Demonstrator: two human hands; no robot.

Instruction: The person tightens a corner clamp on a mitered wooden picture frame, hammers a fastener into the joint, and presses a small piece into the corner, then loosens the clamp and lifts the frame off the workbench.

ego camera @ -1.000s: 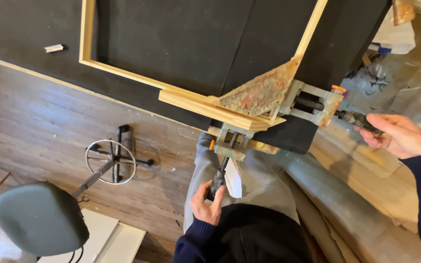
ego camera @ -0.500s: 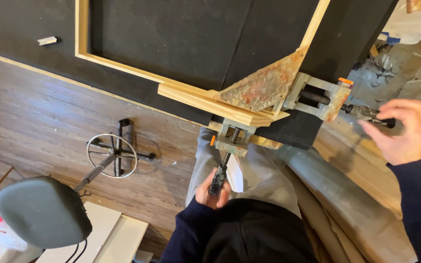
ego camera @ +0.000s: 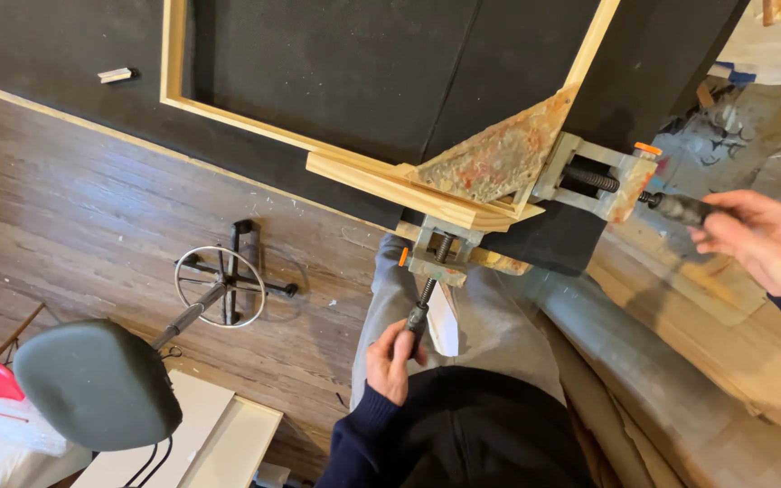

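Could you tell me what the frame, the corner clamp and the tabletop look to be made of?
Frame: pale bare wood, grain visible, seemingly unfinished. Corner clamp: probably cast metal, grey with rusty, paint-stained patches and dark threaded screws. Tabletop: matte black, possibly felt or painted board; the look leaves it open.

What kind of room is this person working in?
Probably a home framing or woodworking workshop: a wooden frame sits in a corner clamp on a black worktable, with a paint-flecked plank floor.
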